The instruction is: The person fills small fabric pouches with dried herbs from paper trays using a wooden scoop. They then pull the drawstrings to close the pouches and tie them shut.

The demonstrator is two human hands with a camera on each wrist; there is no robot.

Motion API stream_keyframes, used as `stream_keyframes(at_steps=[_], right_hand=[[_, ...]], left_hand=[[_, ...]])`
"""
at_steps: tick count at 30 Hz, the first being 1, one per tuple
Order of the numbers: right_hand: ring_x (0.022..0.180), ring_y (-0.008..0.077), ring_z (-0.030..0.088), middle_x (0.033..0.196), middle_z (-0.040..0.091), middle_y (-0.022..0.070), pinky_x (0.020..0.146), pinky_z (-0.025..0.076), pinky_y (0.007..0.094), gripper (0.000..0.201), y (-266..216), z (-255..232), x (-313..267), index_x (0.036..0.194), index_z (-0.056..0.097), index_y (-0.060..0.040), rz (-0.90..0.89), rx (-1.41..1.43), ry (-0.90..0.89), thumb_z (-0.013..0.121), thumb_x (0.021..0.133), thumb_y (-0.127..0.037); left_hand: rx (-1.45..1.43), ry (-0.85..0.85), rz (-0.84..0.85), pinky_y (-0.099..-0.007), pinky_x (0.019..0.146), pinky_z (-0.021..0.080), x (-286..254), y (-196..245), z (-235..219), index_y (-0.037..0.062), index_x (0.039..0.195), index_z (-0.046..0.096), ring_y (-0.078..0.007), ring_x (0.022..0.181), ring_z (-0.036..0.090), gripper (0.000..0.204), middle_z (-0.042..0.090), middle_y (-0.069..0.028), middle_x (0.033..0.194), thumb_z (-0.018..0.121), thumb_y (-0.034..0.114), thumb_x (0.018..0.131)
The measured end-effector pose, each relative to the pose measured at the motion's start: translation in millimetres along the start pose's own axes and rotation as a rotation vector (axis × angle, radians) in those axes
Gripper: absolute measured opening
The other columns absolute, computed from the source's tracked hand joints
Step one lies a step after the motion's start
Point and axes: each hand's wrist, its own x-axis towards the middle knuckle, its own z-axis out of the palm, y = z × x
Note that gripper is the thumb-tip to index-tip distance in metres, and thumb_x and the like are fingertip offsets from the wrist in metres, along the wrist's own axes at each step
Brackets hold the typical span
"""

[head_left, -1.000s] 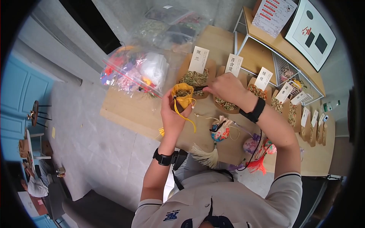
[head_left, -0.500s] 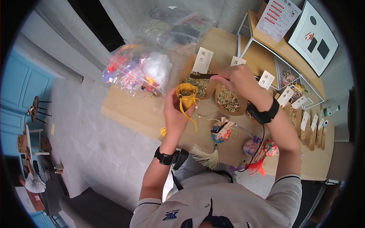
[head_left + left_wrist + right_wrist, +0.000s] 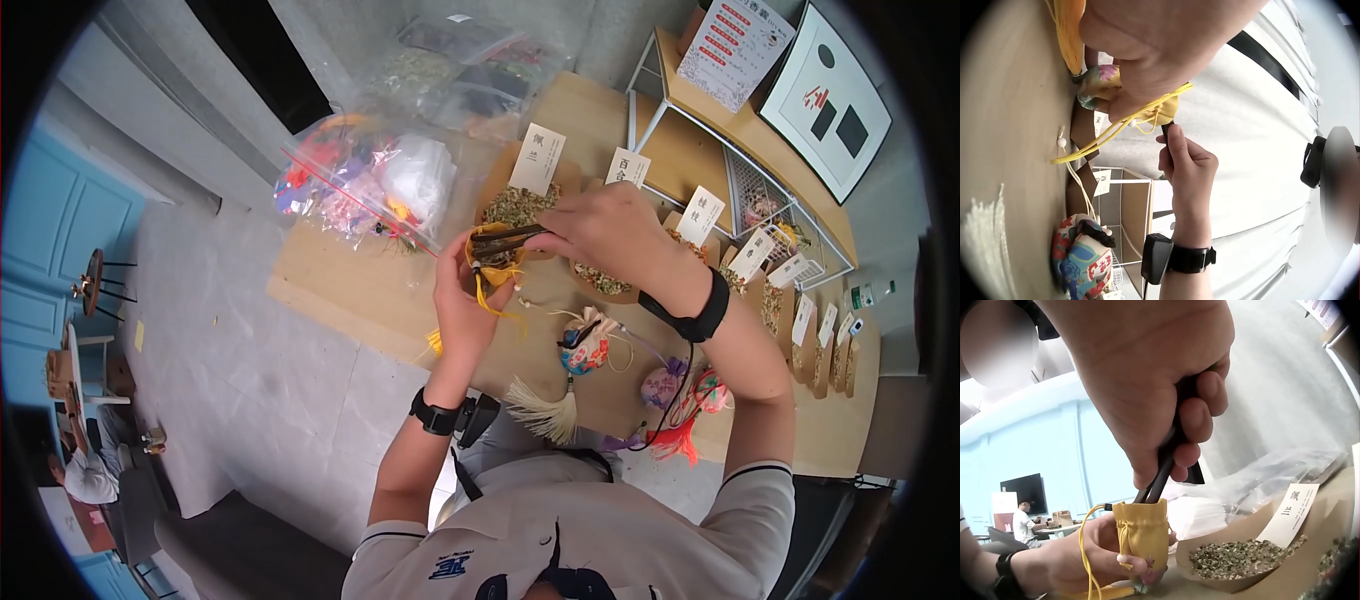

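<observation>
My left hand [image 3: 466, 305] holds a small yellow drawstring pouch [image 3: 1146, 532] upright, mouth up, with fingers wrapped around its side. The pouch's floral lower part [image 3: 1099, 84] shows in the left wrist view, and yellow cords [image 3: 1100, 139] hang from its neck. With curled fingers, my right hand [image 3: 612, 232] grips dark two-pronged tongs [image 3: 1159, 482], whose tips reach down into the pouch mouth and are hidden there. Just behind the pouch is a brown paper tray [image 3: 1210, 584] of dried herbs [image 3: 520, 208] with a white label card [image 3: 538, 158].
More labelled herb trays [image 3: 602, 280] curve along the table [image 3: 330, 290] to the right. Nearer my body lie a floral sachet [image 3: 585, 345] with a cream tassel and several pink and purple sachets [image 3: 662, 385]. Clear plastic bags [image 3: 370, 190] fill the back left; a wooden shelf [image 3: 690, 130] stands back right.
My right hand first moved the tongs away from the pouch to above the herb tray, then brought them back left, tips into the pouch. The left hand keeps its hold, shifted only slightly.
</observation>
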Motion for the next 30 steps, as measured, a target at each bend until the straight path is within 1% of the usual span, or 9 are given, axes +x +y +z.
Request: stream_keyframes(at_steps=[6, 8, 11, 14, 17, 20, 23, 29, 30], right_hand=[[0.060, 0.0219, 0.063, 0.064, 0.060, 0.0001, 0.053, 0.047, 0.0348, 0.033, -4, -5, 4, 0.079, 0.071, -0.0151, 0.038, -0.021, -0.063, 0.066, 0.086, -0.046], [0.062, 0.0224, 0.065, 0.066, 0.062, 0.0003, 0.053, 0.047, 0.0344, 0.037, -5, -9, 4, 0.072, 0.069, -0.0140, 0.044, -0.015, -0.053, 0.064, 0.088, -0.047], [0.064, 0.0251, 0.066, 0.066, 0.064, 0.0027, 0.055, 0.049, 0.0364, 0.039, -3, -9, 4, 0.076, 0.072, -0.0128, 0.088, 0.065, -0.077, 0.064, 0.089, -0.049], [0.068, 0.0286, 0.067, 0.065, 0.066, 0.0075, 0.059, 0.051, 0.0400, 0.043, 11, -11, 2, 0.081, 0.074, -0.0102, 0.239, 0.104, -0.133, 0.063, 0.089, -0.051], [0.072, 0.0326, 0.068, 0.066, 0.066, 0.0126, 0.064, 0.052, 0.0443, 0.044, 45, -4, -3, 0.082, 0.075, -0.0085, 0.384, 0.153, -0.324, 0.063, 0.091, -0.050], [0.073, 0.0339, 0.068, 0.067, 0.067, 0.0136, 0.067, 0.052, 0.0458, 0.045, 56, 3, -7, 0.079, 0.075, -0.0076, 0.467, 0.129, -0.490, 0.064, 0.091, -0.050], [0.063, 0.0328, 0.065, 0.063, 0.064, 0.0138, 0.063, 0.050, 0.0435, 0.047, 61, 14, -13, 0.074, 0.075, -0.0073, 0.459, 0.113, -0.496, 0.062, 0.093, -0.048], [0.055, 0.0302, 0.060, 0.056, 0.060, 0.0153, 0.060, 0.048, 0.0415, 0.052, 63, 29, -8, 0.068, 0.072, -0.0031, 0.542, 0.396, -0.600, 0.062, 0.094, -0.047], [0.060, 0.0304, 0.063, 0.060, 0.063, 0.0138, 0.064, 0.050, 0.0420, 0.051, 61, 31, -7, 0.070, 0.073, -0.0040, 0.542, 0.416, -0.617, 0.062, 0.094, -0.047]], left_hand=[[0.019, -0.008, 0.057, -0.0327, 0.098, 0.050, -1, 9, 0, -0.0002, 0.141, 0.040, -0.0203, 0.115, 0.061, 0.073, 0.057, -0.0129, 0.129, 0.074, -0.010, 0.077], [-0.005, -0.013, 0.022, -0.0323, 0.098, 0.050, -3, 2, -5, -0.0004, 0.141, 0.040, -0.0201, 0.115, 0.061, 0.072, 0.057, -0.0128, 0.128, 0.072, -0.011, 0.077], [-0.041, -0.009, -0.014, -0.0319, 0.097, 0.051, -5, -3, -7, -0.0009, 0.140, 0.041, -0.0195, 0.115, 0.061, 0.070, 0.057, -0.0127, 0.128, 0.069, -0.012, 0.077], [-0.027, 0.013, 0.000, -0.0316, 0.096, 0.051, -4, -6, -9, -0.0014, 0.138, 0.042, -0.0192, 0.114, 0.061, 0.068, 0.057, -0.0130, 0.127, 0.070, -0.011, 0.077], [-0.054, 0.023, -0.017, -0.0316, 0.095, 0.051, -3, -5, -9, -0.0020, 0.137, 0.042, -0.0194, 0.113, 0.062, 0.068, 0.058, -0.0133, 0.126, 0.072, -0.010, 0.077], [-0.040, 0.012, -0.014, -0.0317, 0.095, 0.051, 0, -5, -8, -0.0025, 0.137, 0.041, -0.0196, 0.112, 0.062, 0.068, 0.060, -0.0135, 0.125, 0.074, -0.008, 0.077], [-0.021, 0.002, -0.002, -0.0316, 0.095, 0.051, 4, -9, -8, -0.0027, 0.137, 0.041, -0.0196, 0.112, 0.063, 0.069, 0.061, -0.0135, 0.124, 0.075, -0.007, 0.077], [-0.011, -0.024, -0.030, -0.0315, 0.096, 0.051, 6, -3, -7, -0.0024, 0.136, 0.042, -0.0195, 0.113, 0.062, 0.068, 0.061, -0.0134, 0.124, 0.075, -0.007, 0.077], [-0.001, -0.027, -0.032, -0.0316, 0.096, 0.051, 6, -2, -8, -0.0024, 0.136, 0.042, -0.0195, 0.113, 0.062, 0.068, 0.061, -0.0133, 0.124, 0.075, -0.007, 0.077]])
